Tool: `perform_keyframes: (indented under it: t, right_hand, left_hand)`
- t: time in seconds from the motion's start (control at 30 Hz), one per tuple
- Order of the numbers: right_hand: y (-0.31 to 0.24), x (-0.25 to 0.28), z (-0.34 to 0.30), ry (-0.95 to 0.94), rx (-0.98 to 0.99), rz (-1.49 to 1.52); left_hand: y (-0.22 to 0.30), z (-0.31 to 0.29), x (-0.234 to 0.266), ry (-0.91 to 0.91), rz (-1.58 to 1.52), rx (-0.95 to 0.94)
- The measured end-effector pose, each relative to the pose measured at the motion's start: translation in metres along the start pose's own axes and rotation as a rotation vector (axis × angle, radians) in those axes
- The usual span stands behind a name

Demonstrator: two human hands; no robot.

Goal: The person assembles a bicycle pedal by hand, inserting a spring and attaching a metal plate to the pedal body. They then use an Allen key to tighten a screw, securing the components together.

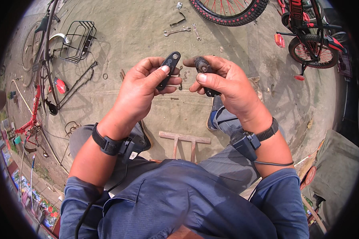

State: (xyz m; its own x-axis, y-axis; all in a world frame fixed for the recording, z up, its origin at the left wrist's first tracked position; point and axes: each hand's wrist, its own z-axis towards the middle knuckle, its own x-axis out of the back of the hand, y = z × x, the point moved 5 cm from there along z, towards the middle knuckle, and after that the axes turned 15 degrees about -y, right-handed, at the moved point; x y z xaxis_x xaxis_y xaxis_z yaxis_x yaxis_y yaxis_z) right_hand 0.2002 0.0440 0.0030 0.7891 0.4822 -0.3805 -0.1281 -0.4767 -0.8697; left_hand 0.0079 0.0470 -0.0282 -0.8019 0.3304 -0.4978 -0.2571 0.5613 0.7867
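Above the ground, between my knees, both hands are raised with a black piece in each. My left hand [149, 77] is closed round a flat black piece with rounded ends [170, 65]; a silver round bolt head shows at its upper end, and my thumb presses on its face. It looks like a folding multi-tool, though no blades show. My right hand [229, 79] pinches a dark part with a stepped, ribbed grey end [202, 65] between thumb and fingers. Its lower portion is mostly covered, so I cannot tell its kind. The two pieces are apart.
Beyond my hands lie an open-ended wrench [177, 32], a smaller wrench [196, 32] and several small rings. A wire basket [77, 42], a chain [77, 85] and a red frame [35, 107] are left. Bicycle wheels [231, 12] stand far right. A wooden stand [184, 138] lies between my legs.
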Motion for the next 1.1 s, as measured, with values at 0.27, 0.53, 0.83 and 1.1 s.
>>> perform_keyframes:
  t: [0.27,0.53,0.83,1.1]
  right_hand:
    - [0.001,-0.002,0.003,-0.085,0.030,0.102]
    - [0.003,-0.003,0.005,-0.092,0.054,0.166]
    - [0.009,0.003,0.006,0.070,0.109,0.205]
    - [0.016,0.001,0.008,0.130,0.114,0.128]
  left_hand:
    - [-0.006,-0.001,-0.008,-0.076,-0.126,0.081]
    - [-0.007,-0.003,-0.012,-0.063,-0.142,0.093]
    - [-0.003,-0.005,-0.010,-0.061,-0.122,0.010]
    - [-0.006,-0.007,-0.014,-0.123,-0.137,0.027]
